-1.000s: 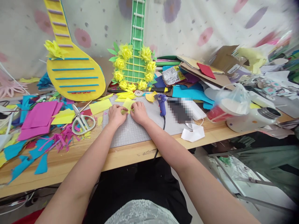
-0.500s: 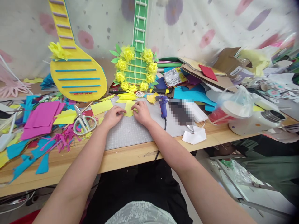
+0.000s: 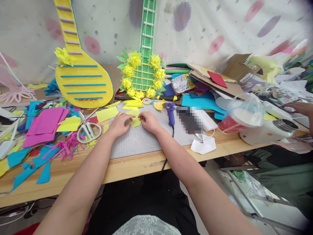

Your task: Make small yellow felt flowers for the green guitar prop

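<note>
Between my two hands is a small piece of yellow crepe-like paper (image 3: 135,120), held just above or on the grey cutting mat (image 3: 137,143). My left hand (image 3: 121,124) pinches its left edge with thumb and fingers. On the other side, the fingers of my right hand (image 3: 149,122) are closed on the right edge. More yellow strips (image 3: 132,103) lie just beyond. A purple glue gun (image 3: 171,114) stands right of my right hand. White-handled scissors (image 3: 88,130) lie to the left of my left hand.
Behind the mat lean a yellow paper lute (image 3: 84,78) and a green instrument (image 3: 146,70) ringed with yellow flowers. Magenta sheets (image 3: 45,122) and blue scraps cover the left. On the right stand a bagged cup (image 3: 242,117) and a white bottle (image 3: 264,132). Another person's hand (image 3: 299,107) shows at far right.
The yellow paper looks more crumpled and its edges uneven between my fingers. My hands have barely moved. Another person's hand has come into view at the far right.
</note>
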